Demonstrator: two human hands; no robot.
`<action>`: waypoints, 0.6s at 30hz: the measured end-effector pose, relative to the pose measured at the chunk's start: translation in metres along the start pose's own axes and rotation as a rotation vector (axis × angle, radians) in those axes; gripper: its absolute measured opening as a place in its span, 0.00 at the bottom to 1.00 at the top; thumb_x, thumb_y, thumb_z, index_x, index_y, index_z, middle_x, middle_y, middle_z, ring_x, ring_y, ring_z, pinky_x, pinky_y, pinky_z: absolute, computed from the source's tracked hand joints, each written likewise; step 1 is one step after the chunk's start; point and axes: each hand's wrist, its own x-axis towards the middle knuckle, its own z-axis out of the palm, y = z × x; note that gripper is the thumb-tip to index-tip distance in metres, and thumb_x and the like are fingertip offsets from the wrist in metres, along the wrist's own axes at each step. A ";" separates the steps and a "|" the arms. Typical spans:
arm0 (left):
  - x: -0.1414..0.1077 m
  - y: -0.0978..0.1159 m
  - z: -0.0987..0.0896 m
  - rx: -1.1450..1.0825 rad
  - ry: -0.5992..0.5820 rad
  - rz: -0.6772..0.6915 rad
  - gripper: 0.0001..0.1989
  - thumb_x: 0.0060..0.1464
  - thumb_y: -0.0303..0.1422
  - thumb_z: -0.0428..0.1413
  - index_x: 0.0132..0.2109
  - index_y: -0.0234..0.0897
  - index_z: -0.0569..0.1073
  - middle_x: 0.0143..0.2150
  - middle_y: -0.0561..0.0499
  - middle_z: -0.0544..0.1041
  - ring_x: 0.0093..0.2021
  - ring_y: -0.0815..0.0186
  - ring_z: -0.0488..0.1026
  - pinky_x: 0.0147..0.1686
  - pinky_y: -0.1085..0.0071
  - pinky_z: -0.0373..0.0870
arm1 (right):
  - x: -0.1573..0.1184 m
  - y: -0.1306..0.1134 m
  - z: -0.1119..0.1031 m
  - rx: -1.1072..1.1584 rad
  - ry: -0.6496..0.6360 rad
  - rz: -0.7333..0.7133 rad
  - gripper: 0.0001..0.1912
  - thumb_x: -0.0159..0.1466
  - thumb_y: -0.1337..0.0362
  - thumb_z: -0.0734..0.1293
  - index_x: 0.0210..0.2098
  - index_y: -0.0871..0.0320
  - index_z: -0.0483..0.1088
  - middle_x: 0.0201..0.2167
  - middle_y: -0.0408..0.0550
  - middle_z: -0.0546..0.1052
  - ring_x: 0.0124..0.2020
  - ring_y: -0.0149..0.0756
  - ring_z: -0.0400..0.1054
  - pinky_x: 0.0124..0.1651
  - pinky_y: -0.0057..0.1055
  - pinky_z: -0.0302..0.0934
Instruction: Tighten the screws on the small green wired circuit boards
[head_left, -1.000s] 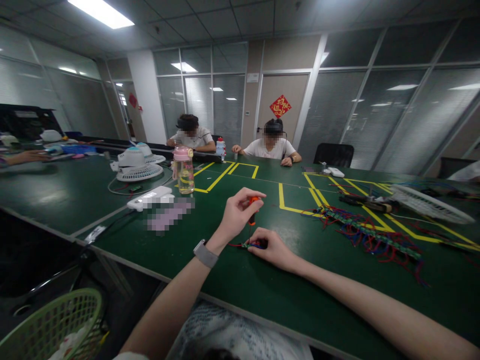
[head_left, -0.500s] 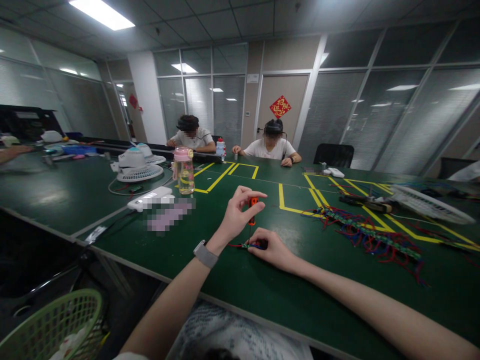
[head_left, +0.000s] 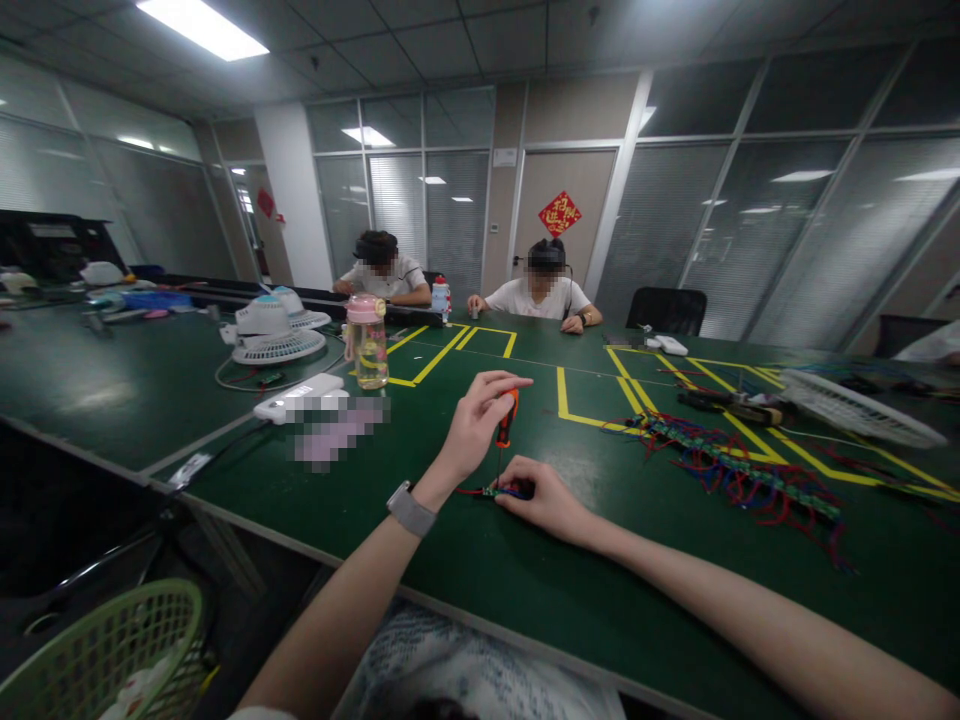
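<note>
My left hand (head_left: 480,420) is closed on the handle of an orange and black screwdriver (head_left: 506,420), its index finger reaching over the top. The screwdriver stands nearly upright, its thin shaft running down to a small green circuit board (head_left: 489,491) on the table. Red and blue wires come off the board. Resting on the tabletop, my right hand (head_left: 541,497) pinches the board's right side, and its fingers hide part of it. A small dark object shows inside the right hand's curl; I cannot make out what it is.
Right of my hands lies a long row of wired circuit boards (head_left: 742,465) on the green table (head_left: 600,600). A pink-lidded bottle (head_left: 367,345), a white power strip (head_left: 300,396) and fan parts (head_left: 277,335) stand left. Two people sit opposite. A green basket (head_left: 112,640) is below the edge.
My left thumb has moved in against the screwdriver's handle, where it was apart from the fingers before. The handle has turned slightly. My right hand and the board have stayed in place.
</note>
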 end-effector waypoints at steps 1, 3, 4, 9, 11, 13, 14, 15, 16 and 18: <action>0.000 0.000 0.000 -0.063 -0.021 -0.027 0.15 0.58 0.36 0.50 0.49 0.38 0.74 0.51 0.44 0.70 0.46 0.63 0.71 0.41 0.70 0.71 | 0.000 0.000 0.000 -0.003 0.001 -0.001 0.04 0.54 0.71 0.68 0.30 0.60 0.73 0.28 0.43 0.70 0.29 0.30 0.64 0.32 0.26 0.58; 0.001 0.000 0.001 -0.159 -0.034 -0.074 0.16 0.59 0.36 0.49 0.52 0.36 0.71 0.50 0.43 0.72 0.44 0.62 0.73 0.41 0.66 0.73 | 0.000 0.001 0.000 -0.001 -0.001 0.000 0.04 0.54 0.71 0.68 0.30 0.59 0.74 0.28 0.43 0.71 0.29 0.30 0.64 0.32 0.26 0.58; 0.001 0.000 0.001 -0.169 -0.023 -0.088 0.17 0.58 0.35 0.50 0.52 0.36 0.71 0.48 0.43 0.74 0.42 0.63 0.74 0.40 0.66 0.73 | 0.000 0.001 0.000 0.000 -0.002 0.000 0.04 0.54 0.72 0.68 0.30 0.59 0.74 0.28 0.43 0.71 0.29 0.30 0.64 0.32 0.26 0.58; 0.000 -0.001 -0.001 0.053 0.051 -0.015 0.14 0.50 0.34 0.60 0.44 0.36 0.75 0.40 0.48 0.72 0.38 0.68 0.71 0.38 0.73 0.71 | 0.000 0.003 0.001 0.003 -0.002 -0.003 0.04 0.54 0.71 0.68 0.30 0.60 0.74 0.29 0.44 0.71 0.29 0.30 0.64 0.32 0.27 0.58; 0.000 -0.002 -0.001 0.078 0.035 0.016 0.12 0.51 0.34 0.58 0.44 0.37 0.76 0.45 0.47 0.70 0.42 0.67 0.70 0.41 0.73 0.70 | 0.000 0.003 0.001 0.001 -0.002 -0.002 0.04 0.54 0.71 0.68 0.30 0.60 0.74 0.29 0.44 0.71 0.30 0.30 0.64 0.33 0.27 0.59; 0.000 -0.002 0.000 -0.024 -0.008 -0.006 0.14 0.57 0.35 0.52 0.47 0.38 0.75 0.50 0.45 0.69 0.45 0.64 0.71 0.42 0.70 0.71 | 0.000 0.002 0.001 0.000 0.001 -0.002 0.04 0.54 0.72 0.68 0.30 0.60 0.74 0.28 0.44 0.71 0.29 0.30 0.64 0.33 0.27 0.59; 0.000 -0.003 0.000 -0.092 -0.028 -0.032 0.15 0.59 0.35 0.49 0.50 0.37 0.73 0.51 0.44 0.70 0.45 0.63 0.72 0.42 0.68 0.72 | 0.000 0.002 0.001 0.002 0.002 -0.001 0.04 0.54 0.72 0.68 0.30 0.60 0.74 0.28 0.44 0.71 0.29 0.30 0.64 0.32 0.27 0.58; 0.000 -0.003 0.001 -0.149 -0.040 -0.057 0.16 0.59 0.35 0.48 0.51 0.37 0.72 0.51 0.44 0.71 0.45 0.62 0.73 0.41 0.66 0.73 | 0.000 0.002 0.001 0.006 0.002 -0.001 0.04 0.54 0.72 0.68 0.31 0.60 0.74 0.28 0.44 0.71 0.29 0.30 0.64 0.32 0.26 0.58; 0.000 -0.002 0.001 -0.182 -0.041 -0.077 0.16 0.59 0.35 0.49 0.52 0.36 0.71 0.50 0.43 0.72 0.44 0.62 0.74 0.41 0.65 0.73 | 0.000 0.001 0.001 0.011 0.002 0.001 0.04 0.54 0.72 0.68 0.31 0.60 0.74 0.28 0.44 0.70 0.29 0.30 0.64 0.32 0.26 0.58; 0.000 -0.001 0.000 -0.160 -0.016 -0.095 0.17 0.57 0.35 0.53 0.52 0.35 0.71 0.45 0.44 0.74 0.40 0.63 0.75 0.38 0.66 0.74 | 0.000 0.001 0.001 0.018 -0.002 0.003 0.05 0.54 0.72 0.68 0.31 0.60 0.74 0.28 0.44 0.71 0.30 0.30 0.64 0.32 0.26 0.58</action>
